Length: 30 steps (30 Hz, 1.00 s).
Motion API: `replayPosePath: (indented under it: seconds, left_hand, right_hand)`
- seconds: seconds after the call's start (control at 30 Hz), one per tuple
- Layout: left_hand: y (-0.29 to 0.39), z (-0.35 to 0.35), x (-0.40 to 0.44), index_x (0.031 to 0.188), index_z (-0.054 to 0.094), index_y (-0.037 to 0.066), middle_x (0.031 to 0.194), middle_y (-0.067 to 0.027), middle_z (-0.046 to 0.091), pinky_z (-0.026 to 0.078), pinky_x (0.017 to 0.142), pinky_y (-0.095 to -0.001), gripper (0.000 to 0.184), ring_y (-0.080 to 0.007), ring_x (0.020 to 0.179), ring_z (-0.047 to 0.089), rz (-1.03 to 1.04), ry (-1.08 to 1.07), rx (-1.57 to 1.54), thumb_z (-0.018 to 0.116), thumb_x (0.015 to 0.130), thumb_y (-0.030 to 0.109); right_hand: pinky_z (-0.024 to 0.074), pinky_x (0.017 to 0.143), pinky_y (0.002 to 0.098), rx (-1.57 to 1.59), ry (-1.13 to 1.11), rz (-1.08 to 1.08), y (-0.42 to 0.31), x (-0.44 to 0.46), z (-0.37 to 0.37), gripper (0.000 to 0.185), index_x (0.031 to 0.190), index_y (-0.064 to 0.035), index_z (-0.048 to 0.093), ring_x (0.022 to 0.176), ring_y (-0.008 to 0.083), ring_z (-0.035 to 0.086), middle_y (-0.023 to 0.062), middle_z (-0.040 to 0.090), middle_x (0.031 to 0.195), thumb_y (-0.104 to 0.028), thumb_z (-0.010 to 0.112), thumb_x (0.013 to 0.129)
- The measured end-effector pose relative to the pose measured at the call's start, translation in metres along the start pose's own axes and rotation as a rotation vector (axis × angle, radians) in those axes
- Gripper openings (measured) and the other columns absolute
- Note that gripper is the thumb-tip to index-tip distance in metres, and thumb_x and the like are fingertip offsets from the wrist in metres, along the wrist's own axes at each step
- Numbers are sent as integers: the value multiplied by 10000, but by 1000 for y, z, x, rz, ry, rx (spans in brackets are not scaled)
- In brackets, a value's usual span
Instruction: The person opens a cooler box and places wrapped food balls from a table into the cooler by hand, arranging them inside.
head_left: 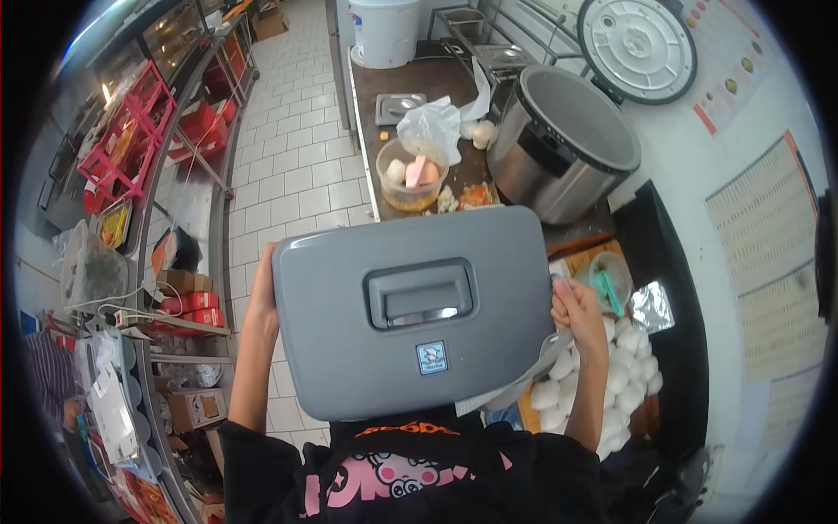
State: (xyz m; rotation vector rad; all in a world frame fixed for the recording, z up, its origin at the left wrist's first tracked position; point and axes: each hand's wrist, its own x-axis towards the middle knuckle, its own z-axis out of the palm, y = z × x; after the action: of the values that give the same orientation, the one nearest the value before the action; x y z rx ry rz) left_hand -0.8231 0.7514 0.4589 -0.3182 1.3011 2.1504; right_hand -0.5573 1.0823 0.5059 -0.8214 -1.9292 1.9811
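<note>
A large grey lidded box (332,297) is held level in front of my body, with a recessed handle (419,294) and a small blue sticker (431,357) on its lid. My left hand (267,284) grips its left side, the fingers mostly hidden by the box. At the right edge my right hand (578,313) is closed, fingers curled round the box's side rim. Grey-white sheet-like material (532,367) hangs below that corner. Close to my right hand lie a clear tub (611,278) with a turquoise item in it and a heap of white rounded pieces (602,384).
On the dark counter stand a big steel cooker (546,157) with its round lid (638,42) raised, a plastic bowl (391,194) with pale pieces, a metal pan lid (400,109) and a white bucket (386,35). Shelving with pink crates (131,144) runs along the left beside the tiled floor (292,166).
</note>
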Motion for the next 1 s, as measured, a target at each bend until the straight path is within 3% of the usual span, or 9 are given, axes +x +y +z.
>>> replayPosePath:
  seconds: [0.03, 0.17, 0.27, 0.33, 0.43, 0.67, 0.87, 0.93, 1.0]
  left_hand:
    - [2, 3, 8, 853, 590, 102, 770, -4, 590, 503, 599, -250, 277, -112, 683, 580, -27, -72, 14, 456, 866, 343]
    - [14, 26, 29, 936, 595, 83, 895, -38, 602, 500, 702, -274, 311, -136, 818, 582, -68, 32, 30, 441, 861, 343]
    - [25, 57, 33, 1003, 592, 63, 1049, -64, 580, 461, 826, -286, 364, -157, 960, 549, 53, 23, 31, 438, 848, 354]
    - [34, 67, 38, 1017, 595, 60, 1129, -67, 551, 417, 874, -265, 385, -152, 1006, 520, 322, -25, 228, 421, 852, 361]
    - [50, 81, 60, 997, 603, 69, 1106, -56, 563, 407, 852, -238, 338, -134, 974, 518, 190, 18, 389, 426, 860, 323]
    - [62, 95, 115, 948, 624, 62, 1044, -43, 589, 414, 806, -219, 290, -121, 947, 515, 246, 65, 602, 450, 865, 279]
    - [86, 110, 189, 1018, 619, 56, 1012, -44, 603, 433, 789, -211, 327, -104, 901, 538, 256, -12, 623, 448, 872, 293]
    - [94, 119, 210, 1030, 616, 55, 1009, -47, 605, 441, 782, -209, 328, -102, 891, 546, 223, -16, 629, 451, 870, 289]
    - [101, 120, 232, 1054, 608, 52, 1017, -57, 603, 452, 774, -206, 329, -104, 896, 554, 205, -135, 437, 464, 867, 282]
  right_hand:
    - [143, 371, 192, 38, -47, 41, -5, 11, -5, 225, 738, -73, 439, 394, 8, 216, -77, 274, 505, -190, 455, 929]
    - [145, 367, 196, 160, -138, 148, -24, 46, -19, 228, 743, -54, 438, 387, 19, 215, -67, 272, 504, -184, 446, 930]
    - [147, 363, 195, 274, -206, 228, -35, 65, -27, 218, 772, -30, 455, 382, 24, 221, -60, 271, 500, -186, 455, 924]
    - [166, 377, 209, 227, -220, 196, -39, 76, -26, 223, 823, 7, 503, 403, 22, 238, -57, 281, 521, -197, 480, 909]
    - [170, 364, 196, 472, -199, 191, -38, 107, -26, 223, 867, 20, 518, 398, 22, 226, -58, 262, 533, -191, 464, 917]
    - [190, 329, 188, 1193, -257, 140, -9, 180, -36, 200, 872, 16, 474, 404, 38, 226, -44, 231, 548, -166, 420, 937]
    - [200, 334, 190, 1206, -137, 73, -26, 227, -20, 191, 855, 25, 457, 408, 46, 222, -35, 236, 554, -147, 429, 932]
    - [204, 351, 187, 1200, -198, 3, -23, 242, -17, 170, 859, 23, 465, 422, 47, 234, -33, 244, 560, -133, 440, 923]
    - [207, 363, 185, 1196, -183, -24, -30, 248, -6, 157, 864, 22, 469, 433, 45, 242, -33, 251, 566, -125, 448, 917]
